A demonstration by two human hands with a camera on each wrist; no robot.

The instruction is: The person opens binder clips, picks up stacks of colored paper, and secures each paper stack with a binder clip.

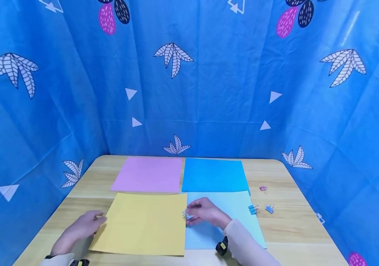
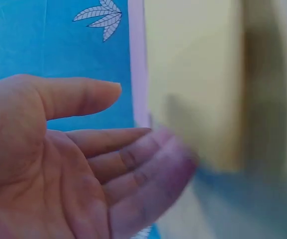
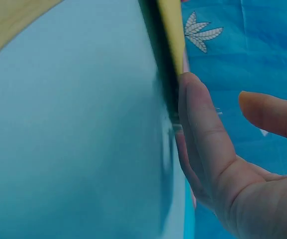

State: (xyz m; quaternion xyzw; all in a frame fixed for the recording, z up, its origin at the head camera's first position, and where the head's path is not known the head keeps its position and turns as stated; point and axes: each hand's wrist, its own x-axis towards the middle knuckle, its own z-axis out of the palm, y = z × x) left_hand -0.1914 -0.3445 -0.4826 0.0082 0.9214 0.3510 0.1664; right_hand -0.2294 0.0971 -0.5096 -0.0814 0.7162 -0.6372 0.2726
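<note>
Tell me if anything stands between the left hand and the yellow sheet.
Nothing visible does: the left hand is right by the left edge of the yellow sheet, though whether they touch is unclear. The right hand and a clip are at the opposite edge, out of that path.

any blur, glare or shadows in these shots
Head view: mostly sharp, with a glare streak at upper right on the blue curtain and a soft shadow on the light blue sheet; left wrist view: the yellow sheet is blurred along its right edge; right wrist view: the light blue sheet looks soft, while the leaf print is fairly crisp.
</note>
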